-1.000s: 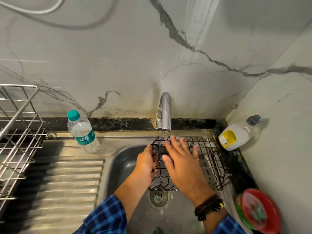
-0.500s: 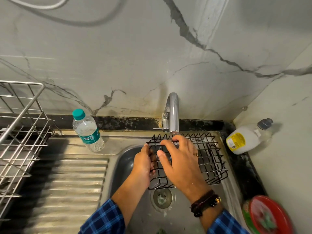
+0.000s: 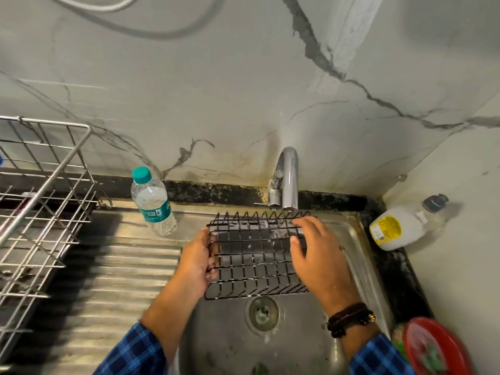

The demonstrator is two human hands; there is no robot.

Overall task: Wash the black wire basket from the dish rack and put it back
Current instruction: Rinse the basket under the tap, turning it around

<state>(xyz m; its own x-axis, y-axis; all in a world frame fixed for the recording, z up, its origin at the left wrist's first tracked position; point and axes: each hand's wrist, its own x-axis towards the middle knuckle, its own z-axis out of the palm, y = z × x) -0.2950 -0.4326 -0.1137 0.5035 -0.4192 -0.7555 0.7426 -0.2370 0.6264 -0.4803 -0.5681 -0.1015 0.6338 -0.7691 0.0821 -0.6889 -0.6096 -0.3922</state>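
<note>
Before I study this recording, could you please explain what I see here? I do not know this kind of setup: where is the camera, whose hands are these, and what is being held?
There is no machine here. A person wears one wide-angle camera on the head. It looks forward and down, so you see their own two arms from above. The left hand grips the left edge of the black wire basket and holds it over the steel sink, just under the tap. The right hand lies on the basket's right side, with its fingers spread on the wires. To the left stand a water bottle and a silver dish rack. At the right, a white bottle with a yellow label lies on the dark counter, and a red round thing shows in the corner.
</note>
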